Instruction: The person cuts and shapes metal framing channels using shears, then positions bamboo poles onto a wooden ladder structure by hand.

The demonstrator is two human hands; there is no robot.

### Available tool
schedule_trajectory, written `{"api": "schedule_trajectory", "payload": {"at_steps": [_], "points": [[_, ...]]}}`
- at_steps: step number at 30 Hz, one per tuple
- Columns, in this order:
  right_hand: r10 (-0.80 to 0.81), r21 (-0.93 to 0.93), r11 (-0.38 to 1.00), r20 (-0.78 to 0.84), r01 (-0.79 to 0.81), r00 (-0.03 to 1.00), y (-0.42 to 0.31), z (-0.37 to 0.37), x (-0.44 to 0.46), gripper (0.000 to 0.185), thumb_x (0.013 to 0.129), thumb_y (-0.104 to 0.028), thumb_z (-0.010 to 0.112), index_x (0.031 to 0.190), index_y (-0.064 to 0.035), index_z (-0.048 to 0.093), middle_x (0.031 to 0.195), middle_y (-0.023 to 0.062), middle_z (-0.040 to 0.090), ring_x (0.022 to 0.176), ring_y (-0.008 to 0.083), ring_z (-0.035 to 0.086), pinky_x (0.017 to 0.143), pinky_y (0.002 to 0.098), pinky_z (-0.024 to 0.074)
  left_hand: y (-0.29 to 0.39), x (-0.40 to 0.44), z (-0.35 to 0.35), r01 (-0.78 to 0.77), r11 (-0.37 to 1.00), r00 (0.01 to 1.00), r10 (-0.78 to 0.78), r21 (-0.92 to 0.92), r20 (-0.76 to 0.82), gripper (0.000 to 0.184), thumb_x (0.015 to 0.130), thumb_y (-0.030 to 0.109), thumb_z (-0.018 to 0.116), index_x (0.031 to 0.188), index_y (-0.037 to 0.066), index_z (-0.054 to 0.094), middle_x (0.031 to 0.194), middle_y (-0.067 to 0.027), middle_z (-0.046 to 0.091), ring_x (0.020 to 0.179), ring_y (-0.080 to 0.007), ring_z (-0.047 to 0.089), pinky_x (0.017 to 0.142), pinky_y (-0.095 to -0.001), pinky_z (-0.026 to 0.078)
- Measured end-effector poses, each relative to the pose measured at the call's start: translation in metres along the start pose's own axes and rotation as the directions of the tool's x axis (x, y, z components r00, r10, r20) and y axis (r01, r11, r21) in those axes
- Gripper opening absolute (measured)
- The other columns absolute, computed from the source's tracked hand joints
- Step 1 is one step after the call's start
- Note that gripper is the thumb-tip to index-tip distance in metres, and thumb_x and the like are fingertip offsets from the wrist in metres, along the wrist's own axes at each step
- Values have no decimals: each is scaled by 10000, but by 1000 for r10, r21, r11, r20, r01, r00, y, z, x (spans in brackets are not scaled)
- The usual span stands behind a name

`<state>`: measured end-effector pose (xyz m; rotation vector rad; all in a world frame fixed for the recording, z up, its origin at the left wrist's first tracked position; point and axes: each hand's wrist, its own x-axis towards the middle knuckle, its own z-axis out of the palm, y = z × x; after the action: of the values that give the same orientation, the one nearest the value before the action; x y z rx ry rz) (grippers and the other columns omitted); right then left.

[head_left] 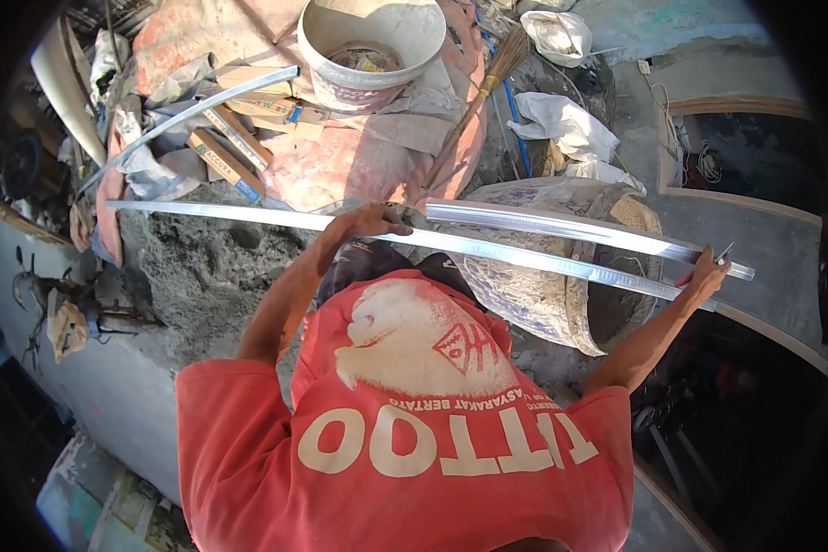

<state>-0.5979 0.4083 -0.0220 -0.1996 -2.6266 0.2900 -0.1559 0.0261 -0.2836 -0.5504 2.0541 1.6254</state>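
Observation:
My left hand [373,221] is closed around a long, shiny metal channel [543,265], which stretches left to right in front of my body. A shorter metal channel [524,218] lies just beyond it, at a slight angle. At the right ends of both, my right hand [707,275] is closed around what looks like a pair of tin snips [728,250]. Two thin pointed blades stick out past the fingers, and a bit of red shows by the thumb. The hand partly hides the tool and the ends of the channels.
A whitish bucket [373,78] stands ahead on a pinkish sheet. Left of it are cardboard boxes [225,164] and a curved metal strip [189,115]. A straw broom [501,64] leans nearby. A dusty sack-covered drum [561,313] lies under the channels. Dark openings [745,152] are at right.

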Motion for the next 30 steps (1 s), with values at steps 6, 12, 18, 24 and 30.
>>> {"api": "schedule_trajectory", "payload": {"at_steps": [6, 12, 18, 24, 30], "points": [[-103, 203, 971, -110, 124, 989, -145, 16, -17, 637, 694, -391, 649, 1248, -151, 444, 1048, 192, 608, 980, 359, 578, 844, 425, 436, 13, -37, 16, -92, 994, 989, 98, 53, -111, 487, 758, 446, 651, 997, 22, 638, 909, -146, 649, 870, -249, 606, 812, -360, 457], [-495, 191, 841, -104, 506, 863, -248, 105, -86, 586, 758, -319, 578, 1281, -159, 369, 918, 218, 597, 853, 408, 588, 725, 494, 465, 19, -64, 31, -97, 988, 948, 129, 119, -292, 477, 736, 450, 666, 958, 28, 647, 948, -168, 641, 929, -313, 601, 820, -375, 457], [-790, 223, 565, -132, 794, 599, -316, 209, -163, 510, 758, -266, 574, 1254, -240, 459, 937, 203, 559, 871, 373, 549, 735, 489, 395, 18, -79, 42, -190, 964, 884, 251, 187, -395, 405, 708, 351, 701, 931, 19, 638, 862, -159, 640, 832, -322, 604, 773, -377, 451], [-912, 335, 389, 5, 858, 411, -355, 228, -208, 571, 762, -268, 552, 1308, -243, 384, 995, 230, 541, 912, 389, 537, 749, 505, 395, 17, -85, 53, -219, 931, 796, 343, 291, -499, 376, 726, 333, 682, 918, 14, 633, 844, -163, 632, 829, -321, 598, 764, -382, 446], [-884, 505, 449, 132, 737, 449, -367, 157, -167, 630, 741, -295, 553, 1292, -38, 385, 1026, 278, 555, 889, 425, 572, 789, 456, 444, 24, -73, 40, -184, 954, 859, 274, 239, -432, 429, 736, 367, 672, 944, -7, 631, 909, -185, 633, 886, -328, 594, 800, -388, 447]]}}
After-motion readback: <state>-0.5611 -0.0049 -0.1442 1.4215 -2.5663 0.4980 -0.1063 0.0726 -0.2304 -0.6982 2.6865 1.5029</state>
